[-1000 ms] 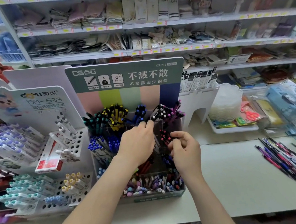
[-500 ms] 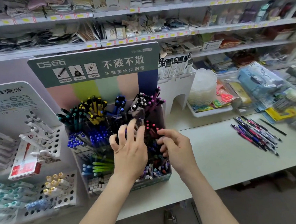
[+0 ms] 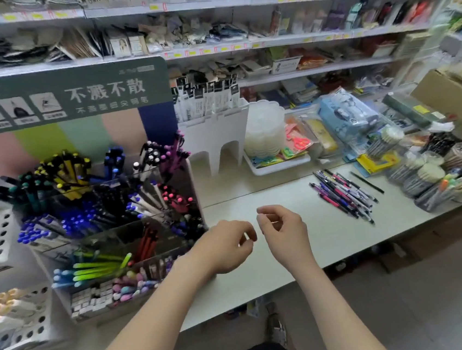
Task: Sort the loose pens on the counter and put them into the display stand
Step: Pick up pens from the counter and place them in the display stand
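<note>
The tiered display stand (image 3: 187, 179) with a green header stands at the left, its compartments full of black, blue, pink, purple and green pens. A heap of loose pens (image 3: 343, 194), dark with pink and purple ones, lies on the white counter (image 3: 330, 235) to the right. My left hand (image 3: 225, 245) hovers over the counter just right of the stand, fingers loosely curled, holding nothing. My right hand (image 3: 282, 230) is beside it, fingers loosely curled and empty. Both hands are well short of the loose pens.
White holed pen racks (image 3: 14, 317) stand left of the stand. Behind the counter sit a white arched holder (image 3: 217, 136), a white tray (image 3: 280, 165) with a plastic tub and scissors, packaged goods and a cardboard box (image 3: 453, 100) at right. Shelves line the back.
Both hands have come out of the display stand's compartments and moved right over the bare counter. The view has swung right, bringing the loose pens closer to centre.
</note>
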### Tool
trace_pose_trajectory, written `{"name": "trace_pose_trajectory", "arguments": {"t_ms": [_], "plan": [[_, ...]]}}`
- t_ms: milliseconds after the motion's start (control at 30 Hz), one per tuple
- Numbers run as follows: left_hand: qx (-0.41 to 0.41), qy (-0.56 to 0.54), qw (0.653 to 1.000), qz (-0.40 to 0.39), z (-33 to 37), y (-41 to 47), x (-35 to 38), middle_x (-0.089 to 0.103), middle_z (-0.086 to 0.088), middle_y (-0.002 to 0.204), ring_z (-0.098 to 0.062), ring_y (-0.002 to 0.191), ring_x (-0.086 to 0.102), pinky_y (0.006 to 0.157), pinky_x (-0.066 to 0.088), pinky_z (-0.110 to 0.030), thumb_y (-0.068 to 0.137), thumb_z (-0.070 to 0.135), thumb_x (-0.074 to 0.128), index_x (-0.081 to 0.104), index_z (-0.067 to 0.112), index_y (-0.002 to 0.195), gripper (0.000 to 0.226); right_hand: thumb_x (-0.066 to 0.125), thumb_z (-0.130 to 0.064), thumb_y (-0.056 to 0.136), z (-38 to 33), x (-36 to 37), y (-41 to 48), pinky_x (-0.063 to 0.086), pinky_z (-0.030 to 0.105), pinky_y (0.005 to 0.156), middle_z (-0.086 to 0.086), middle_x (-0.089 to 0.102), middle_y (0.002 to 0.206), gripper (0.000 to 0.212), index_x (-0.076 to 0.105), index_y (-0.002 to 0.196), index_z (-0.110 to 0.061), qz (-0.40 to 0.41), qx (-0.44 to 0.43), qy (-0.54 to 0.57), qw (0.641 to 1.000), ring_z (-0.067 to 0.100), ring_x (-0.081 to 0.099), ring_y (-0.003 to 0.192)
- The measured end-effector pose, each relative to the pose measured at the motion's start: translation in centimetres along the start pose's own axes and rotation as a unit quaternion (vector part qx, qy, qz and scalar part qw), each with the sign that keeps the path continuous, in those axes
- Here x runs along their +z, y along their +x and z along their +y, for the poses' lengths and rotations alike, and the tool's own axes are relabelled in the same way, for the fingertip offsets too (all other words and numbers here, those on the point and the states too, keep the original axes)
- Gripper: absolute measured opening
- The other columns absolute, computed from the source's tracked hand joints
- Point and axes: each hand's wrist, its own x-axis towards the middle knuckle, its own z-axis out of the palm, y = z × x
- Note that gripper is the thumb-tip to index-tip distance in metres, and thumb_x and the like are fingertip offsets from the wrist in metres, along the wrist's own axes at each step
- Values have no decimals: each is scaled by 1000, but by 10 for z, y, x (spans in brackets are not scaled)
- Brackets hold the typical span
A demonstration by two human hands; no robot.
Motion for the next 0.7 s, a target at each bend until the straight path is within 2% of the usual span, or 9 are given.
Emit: {"name": "trace_pose_trajectory", "arguments": {"t_ms": [100,200,300,367,433,533,600,700], "plan": [[-20,33,999,-38,25,45,15,74,9,109,-17,96,67,88,58,-40,102,34,49,70,33,120,28,60,-20,102,25,-37,34,49,13,76,-13,74,104,23,75,118,-25,-21,25,-27,999,-2,66,96],[-31,38,998,-44,55,95,36,74,7,112,-18,99,66,90,58,-41,103,32,48,70,31,122,29,57,-17,101,54,-76,71,47,12,73,-8,72,104,26,73,121,-24,-45,49,-62,996,0,66,94],[-46,30,997,-58,85,146,61,74,6,114,-18,101,66,92,57,-40,102,30,48,71,28,123,31,55,-17,101,89,-114,109,48,18,71,-6,70,102,28,70,124,-23,-66,63,-100,991,6,66,92],[-55,23,996,-65,101,176,77,74,5,116,-19,104,67,93,57,-39,102,28,48,71,27,124,32,55,-18,100,114,-135,137,50,27,78,-2,70,107,31,68,128,-19,-77,62,-144,985,15,66,99],[-66,20,996,-63,114,202,91,72,3,119,-20,107,67,95,56,-38,101,27,48,70,26,126,33,56,-22,100,139,-151,163,51,37,92,3,70,119,33,66,132,-18,-84,59,-204,974,21,64,113],[-68,41,995,-63,125,230,115,65,-3,129,-23,119,61,100,49,-35,103,25,49,67,22,132,34,53,-30,102,175,-172,196,49,45,99,8,66,130,35,64,132,-15,-81,51,-344,934,30,60,122],[-74,47,994,-67,128,244,131,59,-6,136,-26,127,57,106,45,-37,104,26,49,62,22,138,37,52,-32,103,196,-183,217,44,47,104,15,57,139,39,59,135,-11,-80,61,-420,902,35,53,129],[-93,49,991,-85,128,261,150,51,-7,144,-28,132,53,111,44,-41,104,28,49,54,23,147,43,56,-37,103,220,-194,245,33,51,117,18,35,161,61,39,154,-8,-64,65,-469,879,39,35,146]]}}
